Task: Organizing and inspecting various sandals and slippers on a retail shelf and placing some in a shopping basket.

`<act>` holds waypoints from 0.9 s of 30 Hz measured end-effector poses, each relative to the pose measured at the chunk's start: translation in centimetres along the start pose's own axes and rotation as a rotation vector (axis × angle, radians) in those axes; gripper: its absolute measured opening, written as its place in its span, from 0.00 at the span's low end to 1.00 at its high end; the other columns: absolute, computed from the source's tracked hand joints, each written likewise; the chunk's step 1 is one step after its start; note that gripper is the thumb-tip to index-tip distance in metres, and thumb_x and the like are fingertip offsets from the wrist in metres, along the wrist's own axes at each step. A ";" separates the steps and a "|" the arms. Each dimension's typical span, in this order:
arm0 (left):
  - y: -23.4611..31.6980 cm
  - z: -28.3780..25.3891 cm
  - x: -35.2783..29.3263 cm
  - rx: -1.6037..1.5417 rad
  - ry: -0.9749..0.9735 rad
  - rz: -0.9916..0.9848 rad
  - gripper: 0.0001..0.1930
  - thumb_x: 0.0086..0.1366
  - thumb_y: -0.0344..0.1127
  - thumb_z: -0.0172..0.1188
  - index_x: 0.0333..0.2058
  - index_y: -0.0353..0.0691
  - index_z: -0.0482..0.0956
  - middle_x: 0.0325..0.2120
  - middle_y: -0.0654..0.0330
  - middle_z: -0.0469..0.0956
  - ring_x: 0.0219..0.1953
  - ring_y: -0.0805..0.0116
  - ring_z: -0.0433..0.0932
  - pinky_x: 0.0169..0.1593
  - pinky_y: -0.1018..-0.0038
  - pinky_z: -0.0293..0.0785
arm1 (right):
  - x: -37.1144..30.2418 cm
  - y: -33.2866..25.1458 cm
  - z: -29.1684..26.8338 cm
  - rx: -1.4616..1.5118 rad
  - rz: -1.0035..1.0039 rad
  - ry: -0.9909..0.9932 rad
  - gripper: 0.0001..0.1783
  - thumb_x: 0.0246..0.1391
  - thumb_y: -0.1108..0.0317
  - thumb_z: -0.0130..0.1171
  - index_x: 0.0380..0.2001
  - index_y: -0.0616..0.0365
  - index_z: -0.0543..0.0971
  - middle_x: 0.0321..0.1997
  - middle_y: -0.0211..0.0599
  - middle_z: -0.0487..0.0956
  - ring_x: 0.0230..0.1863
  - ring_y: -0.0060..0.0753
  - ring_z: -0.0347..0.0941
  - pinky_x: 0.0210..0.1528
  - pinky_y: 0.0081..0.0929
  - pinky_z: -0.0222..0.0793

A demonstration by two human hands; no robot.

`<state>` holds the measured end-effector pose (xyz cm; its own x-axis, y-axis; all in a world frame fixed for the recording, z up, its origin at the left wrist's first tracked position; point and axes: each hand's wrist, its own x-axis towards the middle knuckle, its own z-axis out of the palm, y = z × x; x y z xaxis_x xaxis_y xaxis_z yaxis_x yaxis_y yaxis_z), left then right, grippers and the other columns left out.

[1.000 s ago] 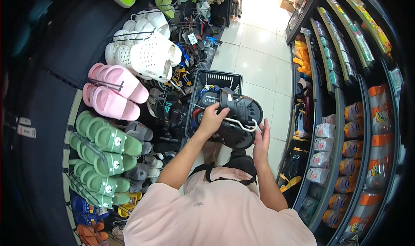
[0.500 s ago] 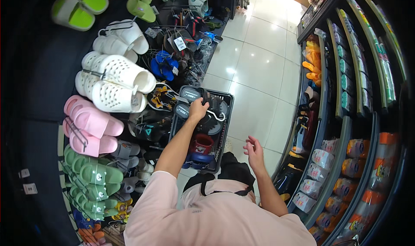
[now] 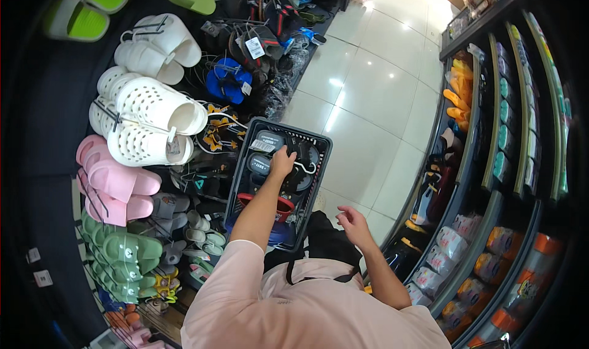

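We have a pair of black slides (image 3: 302,146) lying inside a black basket (image 3: 293,130), at the end farther from our body, their grey insoles facing up. A white hanger hook (image 3: 307,168) curves out from the pair toward the basket's right side. Our left hand (image 3: 282,164) reaches down into the basket and touches the slides near their straps; its fingers point away from us and are partly hidden, so we cannot tell whether they grip or merely rest there. Nearer to us in the basket sit a red item (image 3: 283,209) and a blue item (image 3: 276,233), both partly covered by our left forearm. Our right hand (image 3: 354,224) hangs in the air to the right of the basket, well apart from the slides, its fingers loosely bent and holding nothing.

To the left of the basket, we see black-and-yellow sandals (image 3: 219,128) just beside it, with white perforated clogs (image 3: 153,119) farther out on the rack. Pink slides (image 3: 119,183) hang nearer to us than the clogs, then green slides (image 3: 126,257) with bear faces. Pale floor tiles (image 3: 380,122) stretch ahead, and along our right, shelves hold orange goods (image 3: 460,97) and white packets (image 3: 445,245).
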<state>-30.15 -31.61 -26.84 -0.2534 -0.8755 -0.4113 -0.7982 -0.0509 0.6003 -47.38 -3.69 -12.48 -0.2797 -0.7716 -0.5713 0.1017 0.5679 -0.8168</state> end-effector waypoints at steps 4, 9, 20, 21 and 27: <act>3.8 -1.4 -1.9 0.128 -0.086 -0.091 0.38 0.59 0.48 0.64 0.64 0.41 0.61 0.58 0.40 0.66 0.55 0.35 0.72 0.56 0.52 0.71 | 0.4 -1.3 0.4 -0.105 -0.020 -0.086 0.19 0.60 0.67 0.57 0.51 0.65 0.76 0.34 0.37 0.80 0.35 0.25 0.76 0.40 0.24 0.72; 3.8 -4.3 -9.6 0.011 0.239 0.168 0.35 0.60 0.43 0.64 0.61 0.36 0.62 0.58 0.37 0.63 0.55 0.38 0.69 0.57 0.55 0.68 | 0.5 -2.4 1.9 -0.193 -0.091 -0.189 0.18 0.60 0.67 0.57 0.51 0.66 0.75 0.34 0.36 0.80 0.35 0.25 0.76 0.41 0.24 0.73; -1.6 -11.9 -38.4 -0.552 0.362 0.062 0.12 0.63 0.30 0.61 0.45 0.33 0.79 0.35 0.49 0.83 0.38 0.61 0.83 0.41 0.70 0.78 | -5.4 -7.5 13.2 -0.578 -0.278 -0.867 0.14 0.56 0.62 0.61 0.30 0.65 0.80 0.23 0.37 0.78 0.26 0.25 0.70 0.31 0.29 0.67; -2.9 -12.3 -40.4 -0.550 0.403 0.040 0.13 0.64 0.31 0.60 0.45 0.33 0.79 0.35 0.49 0.83 0.38 0.60 0.83 0.42 0.69 0.78 | -6.7 -7.1 14.9 -0.567 -0.312 -0.925 0.14 0.56 0.62 0.61 0.30 0.64 0.80 0.23 0.37 0.78 0.27 0.25 0.70 0.31 0.28 0.67; -11.5 -13.4 -54.7 -0.586 0.753 -0.082 0.12 0.65 0.31 0.59 0.45 0.34 0.79 0.35 0.50 0.83 0.37 0.61 0.83 0.42 0.69 0.78 | -18.2 -3.7 25.7 -0.630 -0.420 -1.218 0.12 0.57 0.66 0.61 0.41 0.63 0.80 0.28 0.32 0.80 0.28 0.19 0.71 0.32 0.23 0.68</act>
<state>0.20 10.36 -2.02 0.3722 -0.9272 -0.0410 -0.3454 -0.1794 0.9212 -18.12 0.82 -1.12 0.8278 -0.4885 -0.2759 -0.3046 0.0217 -0.9522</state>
